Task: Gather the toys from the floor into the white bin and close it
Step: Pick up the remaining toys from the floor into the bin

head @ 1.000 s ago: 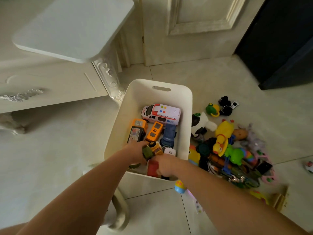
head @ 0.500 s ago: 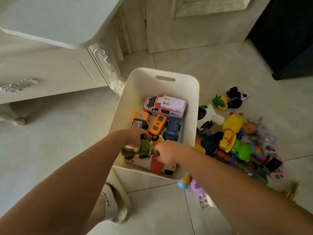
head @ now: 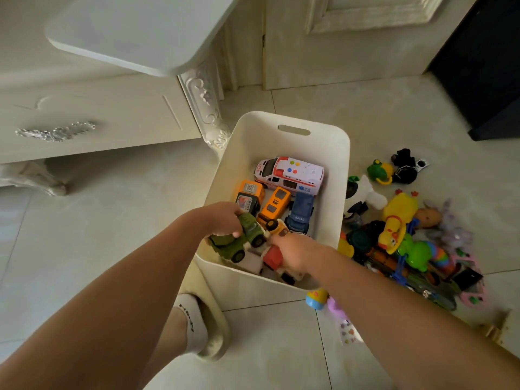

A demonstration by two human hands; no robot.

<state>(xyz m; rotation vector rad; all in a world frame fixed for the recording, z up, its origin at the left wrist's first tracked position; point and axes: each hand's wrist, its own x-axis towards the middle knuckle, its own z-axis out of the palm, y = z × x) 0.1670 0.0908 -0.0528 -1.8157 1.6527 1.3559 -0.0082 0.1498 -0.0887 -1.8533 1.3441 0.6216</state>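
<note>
On the tiled floor [head: 84,235] at the middle of the head view stands the white bin [head: 281,119], open, with no lid on it. Both arms reach into its near end. The left hand [head: 225,218] grips a green truck [head: 239,243] from above, fingers curled round its cab, over the bin's 7 o'clock corner. The right hand [head: 295,251] is curled down over a red and white truck [head: 271,260] by the near wall, gripping it. Deeper in the bin, toward 12 o'clock, lie an ambulance [head: 289,173], two orange trucks [head: 275,202] and a blue truck [head: 301,212]. At 3 o'clock from the bin a pile of toys [head: 416,249] lies on the floor, a yellow chicken [head: 399,215] among them. At 7 o'clock, a foot in a slipper [head: 208,330] stands just beside the bin. A white cabinet [head: 98,122] is at 10 o'clock.
</note>
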